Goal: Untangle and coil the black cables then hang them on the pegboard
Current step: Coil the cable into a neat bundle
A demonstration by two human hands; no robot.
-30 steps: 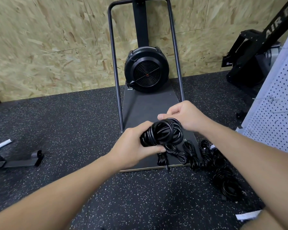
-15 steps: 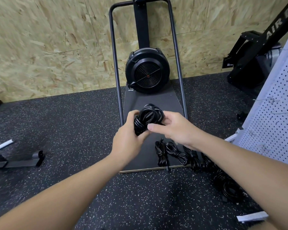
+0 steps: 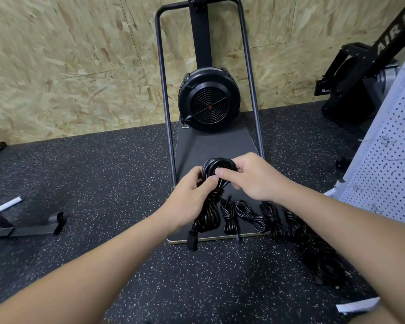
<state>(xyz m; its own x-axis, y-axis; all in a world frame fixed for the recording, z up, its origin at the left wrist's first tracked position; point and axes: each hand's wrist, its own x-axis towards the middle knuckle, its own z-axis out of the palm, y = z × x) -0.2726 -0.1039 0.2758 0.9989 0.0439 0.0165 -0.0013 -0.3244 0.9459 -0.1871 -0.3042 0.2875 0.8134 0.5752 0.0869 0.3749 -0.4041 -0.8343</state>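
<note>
A black cable coil [image 3: 208, 213] hangs between my two hands above the grey machine platform [image 3: 211, 143]. My left hand [image 3: 192, 195] grips the coil at its middle. My right hand [image 3: 250, 176] pinches the coil's upper loop, thumb in front. The lower loops dangle down and a black plug [image 3: 192, 239] hangs at the bottom. Several bundled black cables [image 3: 250, 216] lie in a row on the platform's front edge and on the floor to the right. The white pegboard [image 3: 393, 164] stands at the right edge.
A black fan machine [image 3: 209, 99] with a tall metal frame stands against the chipboard wall ahead. Another black machine [image 3: 360, 73] sits at the far right. A metal foot [image 3: 28, 228] lies on the speckled floor at left. A white strip [image 3: 358, 305] lies near my right arm.
The tight round coil has loosened. Its lower loops and plug now hang down below my left hand. My right hand has shifted up onto the top loop.
</note>
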